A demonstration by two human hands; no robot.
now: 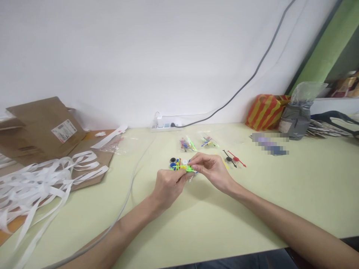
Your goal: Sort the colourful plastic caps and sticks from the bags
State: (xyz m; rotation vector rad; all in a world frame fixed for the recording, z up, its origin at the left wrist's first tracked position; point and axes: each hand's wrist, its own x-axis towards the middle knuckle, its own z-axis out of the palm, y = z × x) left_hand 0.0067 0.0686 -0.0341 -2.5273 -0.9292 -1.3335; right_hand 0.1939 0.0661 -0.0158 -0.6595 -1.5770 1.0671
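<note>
Your two bare hands at the centre of the table (224, 224), viewed from your head camera; your left hand (168, 188) and your right hand (213, 172) met over one bright green plastic piece (183, 169), its grip closed around the piece from below, while your right thumb and forefinger pinched it from above; the piece sat between both grips, just above the table. Directly beyond your fingers lay a small cluster of parts: at least three blue and black discs (173, 162), one white disc (184, 162), and several thin coloured sticks, their exact number hidden by your hands. Farther on lay two small clear bags of coloured parts (185, 144) (209, 141); to their right were one black pointer (229, 158) and one red pointer (236, 158). At left were one cardboard mailer (64, 130), its white label too small to read, and a heap of white paper strips (36, 183). Behind stood one power strip (165, 125), one striped red-and-yellow bag (266, 112), and one grey pouch (295, 119); one pixelated patch (269, 144) was unreadable.
</note>
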